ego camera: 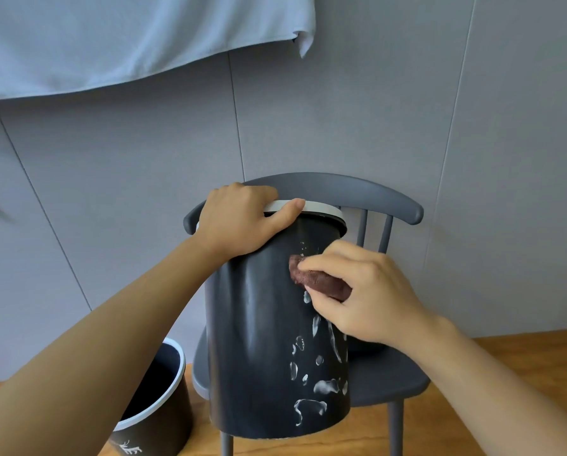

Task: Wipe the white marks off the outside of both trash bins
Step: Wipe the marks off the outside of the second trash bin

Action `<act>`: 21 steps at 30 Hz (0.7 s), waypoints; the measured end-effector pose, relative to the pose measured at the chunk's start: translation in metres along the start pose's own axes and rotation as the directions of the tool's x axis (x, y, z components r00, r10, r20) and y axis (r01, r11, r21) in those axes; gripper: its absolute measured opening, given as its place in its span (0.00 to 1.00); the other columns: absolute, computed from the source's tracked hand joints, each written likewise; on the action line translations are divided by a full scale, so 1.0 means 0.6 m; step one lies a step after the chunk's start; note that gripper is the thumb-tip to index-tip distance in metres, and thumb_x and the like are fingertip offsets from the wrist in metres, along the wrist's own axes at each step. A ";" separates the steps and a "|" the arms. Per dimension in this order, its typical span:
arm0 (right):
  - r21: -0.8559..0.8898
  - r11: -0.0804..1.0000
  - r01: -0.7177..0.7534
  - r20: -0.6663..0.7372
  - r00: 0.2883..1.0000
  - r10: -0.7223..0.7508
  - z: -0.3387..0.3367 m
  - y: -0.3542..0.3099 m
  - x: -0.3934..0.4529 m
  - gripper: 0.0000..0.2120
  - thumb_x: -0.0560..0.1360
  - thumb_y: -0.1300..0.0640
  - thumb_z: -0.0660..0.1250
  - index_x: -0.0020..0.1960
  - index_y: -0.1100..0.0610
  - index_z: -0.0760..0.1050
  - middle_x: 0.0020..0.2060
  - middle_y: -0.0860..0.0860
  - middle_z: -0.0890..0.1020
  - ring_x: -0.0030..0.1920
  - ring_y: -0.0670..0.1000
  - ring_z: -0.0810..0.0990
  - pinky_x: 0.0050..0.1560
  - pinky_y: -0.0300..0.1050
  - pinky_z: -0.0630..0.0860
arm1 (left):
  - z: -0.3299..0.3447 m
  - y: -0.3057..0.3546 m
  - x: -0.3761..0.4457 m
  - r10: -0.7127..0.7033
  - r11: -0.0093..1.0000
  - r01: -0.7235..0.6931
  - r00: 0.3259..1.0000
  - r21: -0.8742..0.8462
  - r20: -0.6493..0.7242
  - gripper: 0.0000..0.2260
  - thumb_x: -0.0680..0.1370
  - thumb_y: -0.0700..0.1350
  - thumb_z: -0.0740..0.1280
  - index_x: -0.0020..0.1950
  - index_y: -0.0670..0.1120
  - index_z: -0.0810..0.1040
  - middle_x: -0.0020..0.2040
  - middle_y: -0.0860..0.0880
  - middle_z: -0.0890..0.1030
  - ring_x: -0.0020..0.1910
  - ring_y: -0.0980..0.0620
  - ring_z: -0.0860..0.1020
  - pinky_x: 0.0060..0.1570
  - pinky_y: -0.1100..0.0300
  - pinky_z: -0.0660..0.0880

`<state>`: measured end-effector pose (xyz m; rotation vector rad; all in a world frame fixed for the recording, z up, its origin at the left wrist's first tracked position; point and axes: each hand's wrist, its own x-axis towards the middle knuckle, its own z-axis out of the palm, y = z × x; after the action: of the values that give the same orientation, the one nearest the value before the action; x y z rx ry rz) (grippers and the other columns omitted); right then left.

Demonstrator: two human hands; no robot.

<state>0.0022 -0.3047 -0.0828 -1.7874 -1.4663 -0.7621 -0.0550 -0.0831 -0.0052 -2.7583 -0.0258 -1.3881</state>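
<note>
My left hand (239, 222) clamps the rim of the dark bin (269, 340) tilted on the chair (390, 380), my right hand (361, 291) pinching a brown cloth (311, 278) against its marks; pressing harder could slide it off.

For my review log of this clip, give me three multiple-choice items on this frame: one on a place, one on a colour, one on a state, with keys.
1. Where is the second trash bin?
A. On the floor left of the chair
B. On the chair seat
C. Hung on the wall

2. What colour is the cloth?
A. Yellow
B. Dark reddish brown
C. White

3. What is the state of the held bin?
A. Wiped fully clean
B. Lying on its side
C. White marks remain on it

Key: 1 A, it stands on the wood floor; 2 B, seen under the right hand; 3 C, smears show below the cloth while the left hand grips the rim.
</note>
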 end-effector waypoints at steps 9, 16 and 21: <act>0.013 1.000 -0.023 0.051 0.998 0.023 -0.009 -0.009 0.016 0.07 0.76 0.47 0.68 0.54 0.43 0.80 0.43 0.44 0.79 0.38 0.49 0.78 0.36 0.51 0.77 | -0.005 0.001 -0.006 -0.013 1.000 0.013 1.000 -0.002 0.015 0.29 0.77 0.69 0.56 0.30 0.46 0.57 0.22 0.50 0.58 0.23 0.51 0.59 0.28 0.58 0.54; -0.027 0.991 -0.131 -0.153 0.980 0.126 -0.009 -0.003 0.021 0.11 0.77 0.52 0.73 0.59 0.47 0.84 0.47 0.45 0.82 0.43 0.51 0.81 0.42 0.50 0.79 | -0.010 0.009 -0.004 0.003 1.000 -0.003 1.000 -0.012 0.002 0.29 0.77 0.68 0.58 0.30 0.47 0.56 0.22 0.50 0.57 0.23 0.52 0.59 0.28 0.58 0.55; 0.080 0.996 -0.046 0.171 0.985 0.032 -0.013 -0.015 0.000 0.09 0.75 0.46 0.70 0.55 0.41 0.83 0.42 0.42 0.79 0.41 0.47 0.79 0.40 0.50 0.77 | -0.004 -0.003 -0.003 -0.044 0.999 0.044 0.999 0.007 0.026 0.30 0.75 0.70 0.56 0.30 0.45 0.58 0.22 0.49 0.60 0.26 0.45 0.62 0.29 0.56 0.58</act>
<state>-0.0067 -0.3099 -0.0770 -1.8486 -1.5439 -0.5311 -0.0580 -0.0817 -0.0054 -2.7872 -0.0921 -1.3595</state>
